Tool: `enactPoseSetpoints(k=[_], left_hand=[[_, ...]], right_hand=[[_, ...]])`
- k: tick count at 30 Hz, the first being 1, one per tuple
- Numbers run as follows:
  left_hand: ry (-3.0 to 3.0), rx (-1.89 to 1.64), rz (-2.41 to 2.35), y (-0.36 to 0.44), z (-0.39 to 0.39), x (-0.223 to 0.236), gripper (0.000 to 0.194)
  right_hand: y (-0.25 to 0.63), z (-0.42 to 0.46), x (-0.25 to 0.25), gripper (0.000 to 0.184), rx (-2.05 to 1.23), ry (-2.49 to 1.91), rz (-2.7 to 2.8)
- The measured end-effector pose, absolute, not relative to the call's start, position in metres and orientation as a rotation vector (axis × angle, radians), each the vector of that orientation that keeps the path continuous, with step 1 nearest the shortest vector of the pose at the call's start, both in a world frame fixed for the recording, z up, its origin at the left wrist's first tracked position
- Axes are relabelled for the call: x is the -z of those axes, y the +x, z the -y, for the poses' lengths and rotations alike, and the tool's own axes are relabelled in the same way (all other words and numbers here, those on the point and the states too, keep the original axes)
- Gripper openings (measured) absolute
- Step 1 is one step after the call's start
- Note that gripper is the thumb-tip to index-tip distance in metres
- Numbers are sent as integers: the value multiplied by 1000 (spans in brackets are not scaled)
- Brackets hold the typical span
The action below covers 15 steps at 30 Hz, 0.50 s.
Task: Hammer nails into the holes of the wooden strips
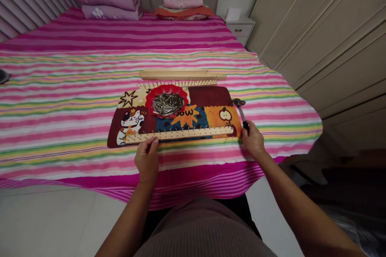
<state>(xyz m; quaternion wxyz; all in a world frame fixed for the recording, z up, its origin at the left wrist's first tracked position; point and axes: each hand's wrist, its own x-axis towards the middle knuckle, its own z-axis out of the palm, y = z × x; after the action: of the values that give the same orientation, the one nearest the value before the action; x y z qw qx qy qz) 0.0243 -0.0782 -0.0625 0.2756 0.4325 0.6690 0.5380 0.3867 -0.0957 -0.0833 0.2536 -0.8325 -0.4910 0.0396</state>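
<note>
My right hand (pixel 253 139) is wrapped round the black grip of a hammer (pixel 242 114), whose metal head rests beyond the mat's right end. Fingers pinched, my left hand (pixel 147 160) touches the near edge of a wooden strip (pixel 193 133); anything between the fingertips is too small to make out. Nails stand along that strip, several leaning at its left part, and dark marks dot its right part. The strip lies across a patterned mat (pixel 208 95) with cat and apple pictures. Behind it, a red scalloped bowl (pixel 148 102) holds many loose nails (pixel 169 105).
Another strip bristling with nails (pixel 199 82) lies behind the bowl, and bare wooden strips (pixel 183 74) lie beyond it. All rest on a bed with a striped cover (pixel 60 116). Folded bedding (pixel 105 0) is stacked at the far end. Wardrobe doors (pixel 325 40) line the right side.
</note>
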Motion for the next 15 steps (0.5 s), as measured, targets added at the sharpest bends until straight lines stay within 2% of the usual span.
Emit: enactPoseSetpoints(k=[4, 15], left_hand=[[1356, -1464, -1866, 25, 77, 66, 24], [1396, -1506, -1911, 31, 74, 68, 21]], right_hand=[[385, 96, 81, 48, -119, -2269, 1331], [386, 96, 83, 47, -134, -2285, 1323]])
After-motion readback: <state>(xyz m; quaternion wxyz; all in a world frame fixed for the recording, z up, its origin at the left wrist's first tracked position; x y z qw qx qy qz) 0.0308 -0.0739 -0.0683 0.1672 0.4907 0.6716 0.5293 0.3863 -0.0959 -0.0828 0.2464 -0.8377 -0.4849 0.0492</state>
